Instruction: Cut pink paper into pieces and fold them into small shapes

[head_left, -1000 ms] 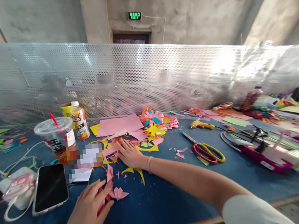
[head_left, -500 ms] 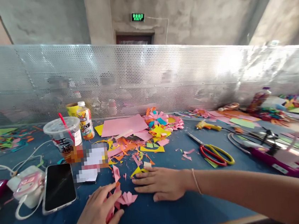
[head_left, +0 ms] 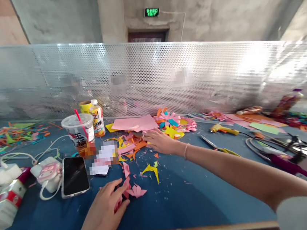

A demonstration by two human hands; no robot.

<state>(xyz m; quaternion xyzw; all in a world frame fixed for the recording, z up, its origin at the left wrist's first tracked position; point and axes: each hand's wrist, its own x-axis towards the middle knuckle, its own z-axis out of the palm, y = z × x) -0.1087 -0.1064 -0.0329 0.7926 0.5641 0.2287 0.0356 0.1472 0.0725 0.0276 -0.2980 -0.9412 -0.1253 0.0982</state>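
Note:
My left hand (head_left: 104,209) is low on the blue table, its fingers curled loosely around pink paper scraps (head_left: 118,203). A pleated pink paper piece (head_left: 136,191) lies just beyond its fingertips. Farther up, my right hand (head_left: 160,141) reaches flat with fingers stretched out over the near right side of a heap of coloured paper scraps (head_left: 136,146). Behind that heap are pink paper sheets (head_left: 135,123) and layered paper flowers (head_left: 169,119). A curved yellow scrap (head_left: 151,171) rests between the two hands. My right forearm partly covers the scissors (head_left: 210,142).
A drink cup (head_left: 79,135) with a red straw, a bottle (head_left: 97,119) and a black-screened phone (head_left: 74,176) stand or lie left. To the right are a yellow glue gun (head_left: 223,129) and cables. A perforated metal screen (head_left: 139,80) closes the back.
My right hand has moved forward from the near scraps to the heap, uncovering the yellow scrap. Its forearm now crosses the scissors' handles. My left hand stays by the pink scraps; the view has shifted slightly.

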